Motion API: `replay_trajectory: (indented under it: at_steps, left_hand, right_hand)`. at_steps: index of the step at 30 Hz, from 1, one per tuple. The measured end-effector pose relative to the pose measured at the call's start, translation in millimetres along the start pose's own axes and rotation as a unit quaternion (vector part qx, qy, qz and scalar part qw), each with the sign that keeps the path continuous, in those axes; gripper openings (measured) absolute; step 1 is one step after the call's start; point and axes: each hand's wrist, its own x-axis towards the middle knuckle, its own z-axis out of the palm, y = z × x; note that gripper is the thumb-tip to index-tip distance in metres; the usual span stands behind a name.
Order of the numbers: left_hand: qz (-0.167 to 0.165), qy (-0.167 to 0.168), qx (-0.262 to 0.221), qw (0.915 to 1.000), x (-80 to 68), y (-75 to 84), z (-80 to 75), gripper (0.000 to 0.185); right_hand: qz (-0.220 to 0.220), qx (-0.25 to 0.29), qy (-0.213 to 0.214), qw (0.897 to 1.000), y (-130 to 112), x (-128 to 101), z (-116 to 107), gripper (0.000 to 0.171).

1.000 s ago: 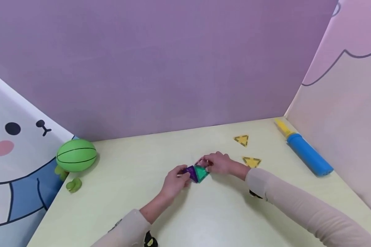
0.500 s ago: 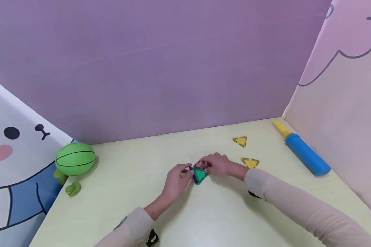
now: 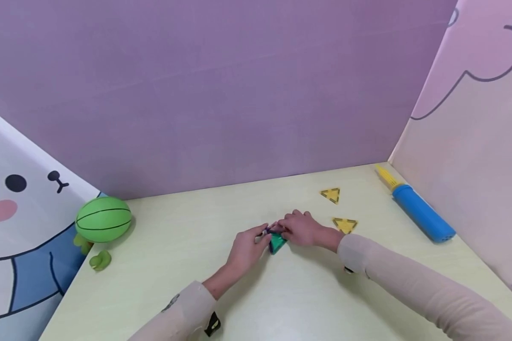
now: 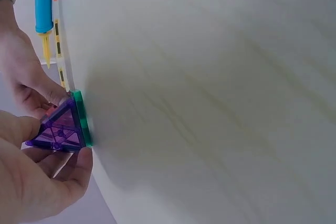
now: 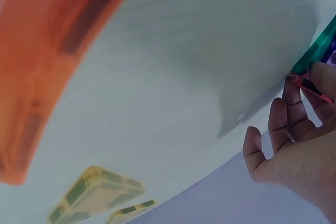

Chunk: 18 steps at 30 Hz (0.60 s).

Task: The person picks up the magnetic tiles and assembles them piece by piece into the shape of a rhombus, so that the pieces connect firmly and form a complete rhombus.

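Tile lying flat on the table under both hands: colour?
Green tile, clearest in the left wrist view.

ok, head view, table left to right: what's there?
green ball → left hand → green triangle tile → right hand → two yellow triangle tiles → blue pump

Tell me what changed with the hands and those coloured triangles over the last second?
The left hand tipped the purple triangle tile up from lying beside the green triangle tile to standing against it, closing toward the right hand. Both hands kept hold. The two yellow triangles, green ball and blue pump stayed put.
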Motion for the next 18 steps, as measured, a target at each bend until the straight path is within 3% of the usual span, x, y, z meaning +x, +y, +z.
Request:
replay_trajectory:
  at_steps: [9, 18]
  left_hand:
    - [0.022, -0.017, 0.057, 0.9980, 2.6, 8.5, 0.7, 0.043]
    - [0.019, -0.039, 0.064, 0.9970, 6.2, 6.9, -1.9, 0.045]
  right_hand:
    - [-0.007, -0.022, 0.007, 1.000, -2.3, -2.6, 0.5, 0.018]
    - [-0.022, -0.019, 0.016, 0.999, -0.1, -4.9, -2.0, 0.016]
